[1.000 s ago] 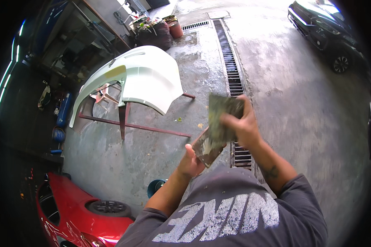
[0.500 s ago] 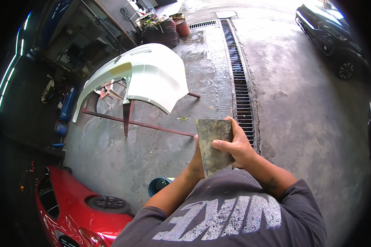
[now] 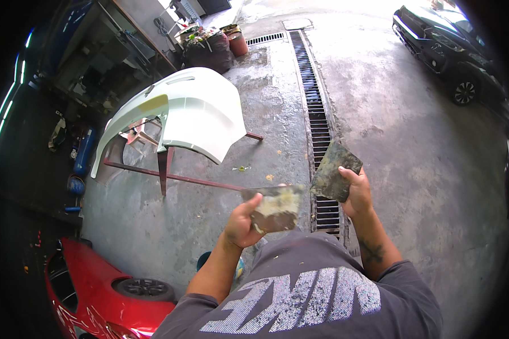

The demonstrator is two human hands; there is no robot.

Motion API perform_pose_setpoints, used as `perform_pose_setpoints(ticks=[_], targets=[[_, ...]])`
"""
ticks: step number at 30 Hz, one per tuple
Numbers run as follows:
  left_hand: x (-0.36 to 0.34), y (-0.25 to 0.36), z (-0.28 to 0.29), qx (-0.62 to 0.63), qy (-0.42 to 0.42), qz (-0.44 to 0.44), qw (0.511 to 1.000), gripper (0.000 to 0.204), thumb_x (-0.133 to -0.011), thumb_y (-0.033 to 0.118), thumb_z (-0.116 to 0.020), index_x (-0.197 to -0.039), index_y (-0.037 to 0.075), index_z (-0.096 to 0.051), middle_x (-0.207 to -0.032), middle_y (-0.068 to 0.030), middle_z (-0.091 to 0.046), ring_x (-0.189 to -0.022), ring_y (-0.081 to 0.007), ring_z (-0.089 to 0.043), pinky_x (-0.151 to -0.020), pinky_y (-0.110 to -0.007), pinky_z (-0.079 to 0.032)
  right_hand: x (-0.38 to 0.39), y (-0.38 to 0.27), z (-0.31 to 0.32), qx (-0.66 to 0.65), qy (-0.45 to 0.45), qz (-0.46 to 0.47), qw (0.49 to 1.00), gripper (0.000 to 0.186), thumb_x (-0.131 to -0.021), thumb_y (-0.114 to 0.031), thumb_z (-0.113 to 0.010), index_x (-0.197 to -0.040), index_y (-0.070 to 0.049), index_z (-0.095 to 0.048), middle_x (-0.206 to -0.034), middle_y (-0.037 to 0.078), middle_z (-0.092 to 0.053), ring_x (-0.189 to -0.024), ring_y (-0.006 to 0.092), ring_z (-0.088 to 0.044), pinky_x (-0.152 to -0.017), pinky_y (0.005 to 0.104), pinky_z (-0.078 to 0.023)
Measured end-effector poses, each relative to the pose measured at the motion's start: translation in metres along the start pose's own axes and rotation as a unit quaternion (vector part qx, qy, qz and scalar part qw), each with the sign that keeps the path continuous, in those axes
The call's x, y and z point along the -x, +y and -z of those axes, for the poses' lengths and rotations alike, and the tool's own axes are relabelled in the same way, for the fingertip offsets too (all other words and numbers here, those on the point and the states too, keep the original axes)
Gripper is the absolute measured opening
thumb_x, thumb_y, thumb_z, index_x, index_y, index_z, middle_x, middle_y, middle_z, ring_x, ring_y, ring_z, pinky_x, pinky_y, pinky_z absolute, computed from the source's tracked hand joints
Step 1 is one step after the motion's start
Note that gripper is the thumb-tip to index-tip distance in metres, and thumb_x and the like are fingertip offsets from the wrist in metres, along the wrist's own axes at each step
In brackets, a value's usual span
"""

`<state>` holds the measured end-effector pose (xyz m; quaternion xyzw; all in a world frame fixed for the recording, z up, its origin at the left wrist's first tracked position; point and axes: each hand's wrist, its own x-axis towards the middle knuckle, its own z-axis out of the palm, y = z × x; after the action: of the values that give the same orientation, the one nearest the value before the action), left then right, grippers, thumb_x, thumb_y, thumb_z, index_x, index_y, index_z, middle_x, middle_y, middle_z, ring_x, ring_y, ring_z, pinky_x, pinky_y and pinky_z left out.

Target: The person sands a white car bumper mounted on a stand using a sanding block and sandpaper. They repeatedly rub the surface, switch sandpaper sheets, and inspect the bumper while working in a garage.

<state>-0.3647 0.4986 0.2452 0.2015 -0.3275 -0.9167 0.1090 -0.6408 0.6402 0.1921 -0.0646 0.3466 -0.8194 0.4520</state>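
In front of my torso I hold two flat, stained rectangular plates well apart from each other. My left hand point(image 3: 241, 225) grips one putty plate point(image 3: 278, 210), thumb on top; pale cream and brown smears cover its face, and motion blurs it a little. Farther right and slightly higher, my right hand point(image 3: 358, 192) pinches the other, a dark mottled putty plate point(image 3: 336, 171), by its right edge, thumb on its face. That plate is tilted above the drain grate. The fingers under both plates are mostly hidden.
Ahead to the left, a white car bumper point(image 3: 203, 113) with a yellowish patch rests on a dark red metal stand point(image 3: 163, 172). A floor drain grate point(image 3: 316, 107) runs away from me. A red car point(image 3: 104, 288) stands near left, a dark car point(image 3: 444, 56) far right. Beside my left forearm is a bucket point(image 3: 202, 260).
My hands have moved apart, left hand leftward and right hand rightward and up. The plates, held together before, are now separate, and the left one's smeared face shows.
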Motion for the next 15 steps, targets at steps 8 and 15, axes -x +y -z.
perform_pose_setpoints(ticks=[8,15], targets=[[-0.015,0.008,-0.025,-0.245,0.053,0.012,0.968,0.027,-0.108,0.019,-0.074,-0.121,-0.004,-0.072,-0.108,-0.0097,-0.079,-0.093,-0.0146,-0.076,-0.084,-0.036,-0.064,0.032,-0.007,-0.031,-0.04,-0.064,-0.013,0.997,0.034,-0.112,-0.014,-0.058,-0.144,-0.003,-0.054,-0.131,0.016,-0.071,-0.114,0.0278,-0.076,-0.096,0.0472,-0.066],[-0.03,-0.005,-0.031,-0.191,0.076,-0.077,0.976,0.024,-0.11,0.02,-0.071,-0.119,-0.003,-0.071,-0.108,-0.0094,-0.079,-0.093,-0.0147,-0.076,-0.083,-0.035,-0.066,0.063,0.004,-0.022,0.065,-0.102,0.052,0.991,0.033,-0.119,-0.03,-0.053,-0.138,-0.004,-0.06,-0.127,0.01,-0.072,-0.115,0.0168,-0.071,-0.096,0.0372,-0.063]])
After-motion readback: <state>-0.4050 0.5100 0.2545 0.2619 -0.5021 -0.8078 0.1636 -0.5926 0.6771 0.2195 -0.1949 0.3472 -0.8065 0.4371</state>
